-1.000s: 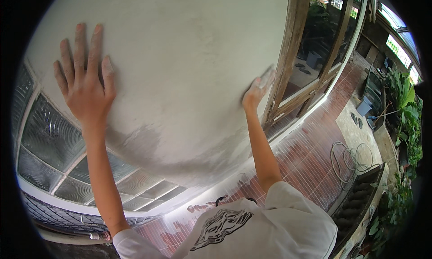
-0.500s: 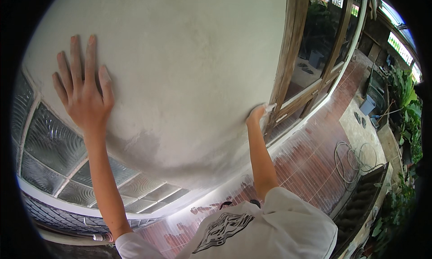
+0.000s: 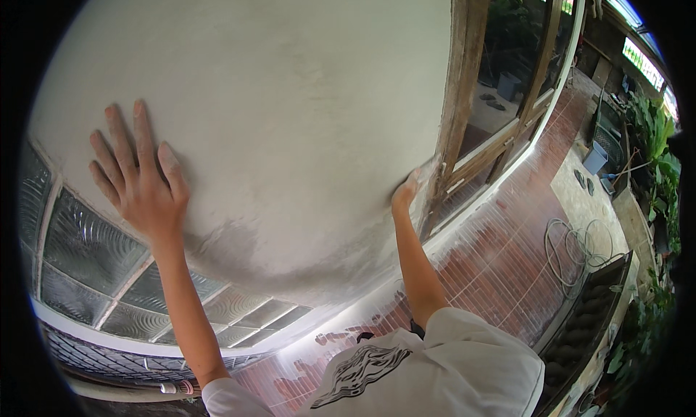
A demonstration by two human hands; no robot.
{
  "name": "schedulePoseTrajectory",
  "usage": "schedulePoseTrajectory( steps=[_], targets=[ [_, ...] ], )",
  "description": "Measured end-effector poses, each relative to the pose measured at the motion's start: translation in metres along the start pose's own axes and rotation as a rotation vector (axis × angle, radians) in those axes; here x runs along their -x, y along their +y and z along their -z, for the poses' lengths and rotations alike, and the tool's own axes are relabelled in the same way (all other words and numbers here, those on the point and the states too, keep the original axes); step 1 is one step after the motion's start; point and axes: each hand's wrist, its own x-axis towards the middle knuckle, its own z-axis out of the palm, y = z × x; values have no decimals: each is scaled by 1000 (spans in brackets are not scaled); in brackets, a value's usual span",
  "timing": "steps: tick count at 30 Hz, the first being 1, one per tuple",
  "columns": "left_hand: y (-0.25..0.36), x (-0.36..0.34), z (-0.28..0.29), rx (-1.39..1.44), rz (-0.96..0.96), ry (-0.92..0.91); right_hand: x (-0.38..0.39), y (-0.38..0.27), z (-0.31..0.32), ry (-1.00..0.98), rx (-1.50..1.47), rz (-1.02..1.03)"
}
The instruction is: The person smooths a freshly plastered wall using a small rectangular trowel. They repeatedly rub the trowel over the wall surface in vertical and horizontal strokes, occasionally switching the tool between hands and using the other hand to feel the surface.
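My left hand (image 3: 154,196) lies flat on the pale plastered wall (image 3: 290,127), its dusty fingers spread, just above the glass block panel (image 3: 94,236). Low on the same wall, beside the brown wooden door frame (image 3: 458,83), is my right hand (image 3: 406,191). Its fingers are bent and partly turned away from view. Something thin and whitish shows at its fingertips against the frame; its kind is not clear. Darker grey smudges and a damp-looking patch mark the wall between the hands.
Red floor tiles (image 3: 500,272), streaked with white dust, run along the wall's foot. To the right are a coiled hose (image 3: 573,254), a grey-blue bucket (image 3: 595,158), a pair of sandals (image 3: 584,183) and green plants (image 3: 656,141). Glass door panes stand beyond the frame.
My left hand has slid a little down the wall, still flat. My right hand stays by the door frame, and less of the whitish thing shows. The view has shifted slightly.
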Motion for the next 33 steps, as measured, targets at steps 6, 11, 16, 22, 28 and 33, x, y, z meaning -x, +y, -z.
schedulePoseTrajectory(
  steps=[6, 11, 16, 22, 28, 33],
  targets=[
    [1, 3, -1, -15, 17, -12, -3, 60, 29, -4, -548, -708],
    [0, 1, -1, -5, 6, 10, -9, -20, 4, 139, -191, -271],
    [2, 2, 2, -12, -8, 2, -10, -142, -20, 14, 73, 289],
    [5, 13, 6, -79, 4, -46, 0, -175, -25, -266, 177, 633],
    [38, 46, 3, -72, 124, -50, 27, -70, 24, -230, 133, 232],
    [86, 96, -2, -45, 99, -151, 29, -47, 45, -177, 145, 121]
  ],
)
